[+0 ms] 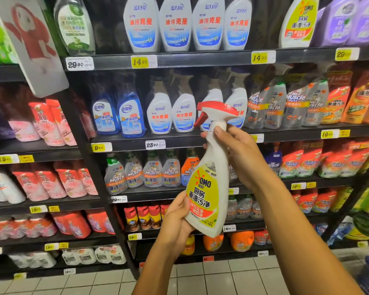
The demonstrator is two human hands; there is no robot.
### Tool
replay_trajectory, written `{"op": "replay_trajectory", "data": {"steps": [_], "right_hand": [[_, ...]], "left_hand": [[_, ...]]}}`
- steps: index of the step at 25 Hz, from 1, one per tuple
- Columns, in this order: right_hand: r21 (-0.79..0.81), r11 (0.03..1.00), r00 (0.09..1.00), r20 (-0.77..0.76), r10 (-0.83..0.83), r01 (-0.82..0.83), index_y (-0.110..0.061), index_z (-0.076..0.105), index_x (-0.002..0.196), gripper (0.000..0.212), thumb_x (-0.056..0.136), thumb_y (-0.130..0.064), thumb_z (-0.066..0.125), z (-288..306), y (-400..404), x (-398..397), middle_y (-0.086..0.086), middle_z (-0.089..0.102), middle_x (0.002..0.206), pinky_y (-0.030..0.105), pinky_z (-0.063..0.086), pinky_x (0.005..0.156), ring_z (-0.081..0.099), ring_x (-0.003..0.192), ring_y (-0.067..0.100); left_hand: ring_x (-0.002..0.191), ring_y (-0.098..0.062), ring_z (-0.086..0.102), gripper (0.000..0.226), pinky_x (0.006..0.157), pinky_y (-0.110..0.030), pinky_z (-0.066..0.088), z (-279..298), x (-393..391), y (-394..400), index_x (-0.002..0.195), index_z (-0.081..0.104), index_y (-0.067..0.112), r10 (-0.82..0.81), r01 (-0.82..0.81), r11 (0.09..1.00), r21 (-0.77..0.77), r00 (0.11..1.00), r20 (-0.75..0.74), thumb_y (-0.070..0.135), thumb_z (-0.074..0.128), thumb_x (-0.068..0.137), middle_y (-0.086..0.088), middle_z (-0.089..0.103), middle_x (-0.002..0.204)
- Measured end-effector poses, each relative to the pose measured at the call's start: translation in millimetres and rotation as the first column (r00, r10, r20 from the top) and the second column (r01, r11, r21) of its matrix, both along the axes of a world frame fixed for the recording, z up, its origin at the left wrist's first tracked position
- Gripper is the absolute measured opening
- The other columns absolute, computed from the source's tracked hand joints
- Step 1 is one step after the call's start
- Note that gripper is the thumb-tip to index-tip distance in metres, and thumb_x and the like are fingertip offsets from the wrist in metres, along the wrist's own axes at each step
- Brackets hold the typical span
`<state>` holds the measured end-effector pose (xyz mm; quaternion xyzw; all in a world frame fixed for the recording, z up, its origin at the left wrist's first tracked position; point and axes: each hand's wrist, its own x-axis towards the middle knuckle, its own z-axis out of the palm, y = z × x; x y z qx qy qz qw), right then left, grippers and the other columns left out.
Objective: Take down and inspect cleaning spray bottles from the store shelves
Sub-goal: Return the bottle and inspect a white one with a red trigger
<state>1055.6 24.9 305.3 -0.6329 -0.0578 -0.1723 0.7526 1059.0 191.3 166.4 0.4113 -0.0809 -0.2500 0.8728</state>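
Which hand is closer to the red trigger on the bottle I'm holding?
Right. The right hand grips the neck just under the red trigger; the left hand holds the OMO bottle at its base.

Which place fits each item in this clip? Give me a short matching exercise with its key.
Items:
1. OMO spray bottle
2. left hand
3. right hand
4. blue glass-cleaner bottles

Places:
A. around the bottle's neck
B. on the second shelf, left end
C. held tilted in front of the shelves
D. at the bottle's base

Pairs: 1-C, 2-D, 3-A, 4-B
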Motion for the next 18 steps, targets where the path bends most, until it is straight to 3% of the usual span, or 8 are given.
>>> {"op": "replay_trajectory", "data": {"steps": [3,5,7,10,12,14,18], "right_hand": [[0.045,0.98,0.978,-0.066,0.196,-0.194,-0.009,0.063,0.122,0.033,0.099,-0.029,0.051,8.2,-7.0,1.0,0.014,0.07,0.121,0.042,0.055,0.092,0.068,0.108,0.029],[-0.011,0.974,0.971,-0.085,0.223,-0.225,-0.014,0.067,0.115,0.027,0.1,-0.028,0.049,11.4,-8.8,6.0,0.01,0.073,0.115,0.049,0.052,0.098,0.064,0.115,0.037],[-0.106,0.975,0.979,-0.083,0.184,-0.193,-0.011,0.066,0.115,0.027,0.101,-0.028,0.05,13.6,-6.6,11.8,0.007,0.076,0.103,0.056,0.046,0.104,0.059,0.118,0.046],[-0.146,0.979,0.988,-0.084,0.133,-0.144,-0.012,0.067,0.11,0.024,0.101,-0.027,0.051,13.7,-3.9,17.1,0.023,0.067,0.119,0.062,0.041,0.105,0.057,0.117,0.05],[-0.134,0.983,0.989,-0.093,0.113,-0.125,-0.014,0.068,0.107,0.022,0.101,-0.026,0.051,12.8,-4.0,18.1,0.025,0.065,0.12,0.06,0.042,0.103,0.061,0.111,0.048],[-0.13,0.988,0.992,-0.098,0.077,-0.09,-0.013,0.069,0.107,0.022,0.099,-0.026,0.053,12.9,-4.7,18.3,0.022,0.07,0.113,0.054,0.048,0.097,0.068,0.096,0.034],[-0.122,0.992,0.996,-0.073,-0.053,0.043,-0.014,0.07,0.107,0.025,0.089,-0.031,0.07,20.0,-2.4,21.8,0.001,0.076,0.088,0.029,0.056,0.07,0.072,0.074,0.014]], "left_hand": [[0.089,-0.031,0.072,0.037,0.064,-0.044,0.06,5.9,0.3,-0.6,0.125,0.06,0.007,-0.11,0.1,0.993,-0.068,0.98,-0.166,0.023,0.051,0.093,-0.019,0.071,0.107],[0.078,-0.03,0.07,0.04,0.054,-0.04,0.057,8.1,-1.1,-2.9,0.131,0.056,0.006,-0.18,0.172,0.983,-0.055,0.959,-0.218,0.026,0.045,0.098,-0.019,0.07,0.099],[0.078,-0.028,0.067,0.043,0.052,-0.037,0.055,10.3,-0.9,-6.7,0.134,0.053,0.003,-0.213,0.204,0.977,-0.068,0.955,-0.207,0.026,0.039,0.101,-0.02,0.067,0.1],[0.09,-0.03,0.068,0.042,0.054,-0.037,0.055,12.3,-0.5,-11.9,0.133,0.054,0.003,-0.198,0.188,0.979,-0.075,0.965,-0.173,0.027,0.039,0.102,-0.022,0.067,0.109],[0.101,-0.032,0.068,0.042,0.057,-0.039,0.056,12.0,-1.1,-13.3,0.132,0.058,0.009,-0.175,0.167,0.984,-0.063,0.973,-0.152,0.032,0.044,0.1,-0.021,0.067,0.119],[0.114,-0.034,0.063,0.047,0.068,-0.044,0.057,12.4,-2.8,-12.5,0.132,0.06,0.016,-0.168,0.159,0.984,-0.081,0.979,-0.117,0.042,0.05,0.094,-0.018,0.063,0.13],[0.131,-0.03,0.052,0.077,0.097,-0.045,0.051,21.6,-5.4,-9.9,0.142,0.046,0.018,-0.172,0.174,0.979,-0.103,0.985,0.03,0.053,0.068,0.078,-0.01,0.056,0.141]]}}
